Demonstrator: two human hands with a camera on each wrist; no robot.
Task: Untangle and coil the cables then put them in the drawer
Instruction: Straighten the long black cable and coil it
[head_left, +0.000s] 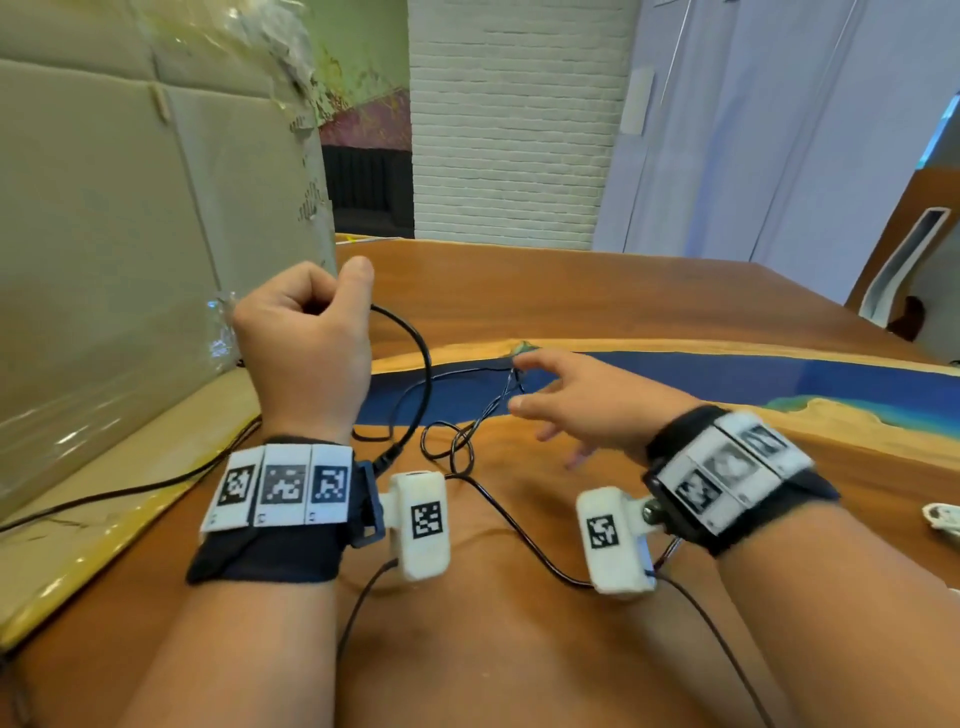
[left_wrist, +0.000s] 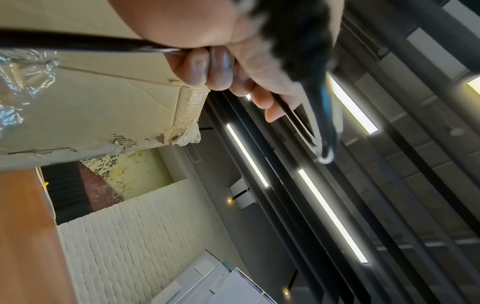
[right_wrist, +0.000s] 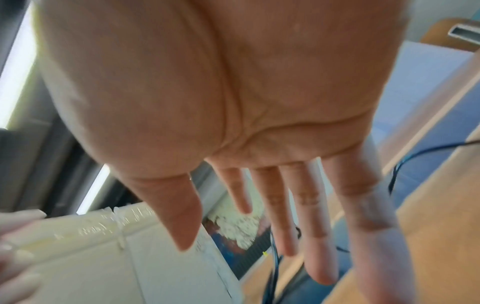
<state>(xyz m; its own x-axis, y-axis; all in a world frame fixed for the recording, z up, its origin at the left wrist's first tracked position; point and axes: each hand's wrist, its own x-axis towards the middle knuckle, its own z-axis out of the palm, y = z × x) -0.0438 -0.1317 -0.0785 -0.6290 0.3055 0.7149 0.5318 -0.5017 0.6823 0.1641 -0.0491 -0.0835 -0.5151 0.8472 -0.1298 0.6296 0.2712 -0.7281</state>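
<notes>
My left hand (head_left: 311, 312) is raised in a fist beside the cardboard box, its fingers (left_wrist: 207, 67) curled round a thick black cable (head_left: 423, 358) that arcs down to the table. The same cable (left_wrist: 78, 42) runs across the left wrist view. A thin black cable (head_left: 462, 441) lies tangled in loops on the wooden table, running back over the blue strip. My right hand (head_left: 566, 400) hovers above that tangle with fingers (right_wrist: 317, 216) spread and straight, holding nothing. No drawer is in view.
A big cardboard box (head_left: 130, 234) wrapped in plastic stands at the left on the wooden table (head_left: 623, 291), which has a blue inlaid strip (head_left: 727, 374). A white cable end (head_left: 943, 517) lies at the right edge. A white brick wall is behind.
</notes>
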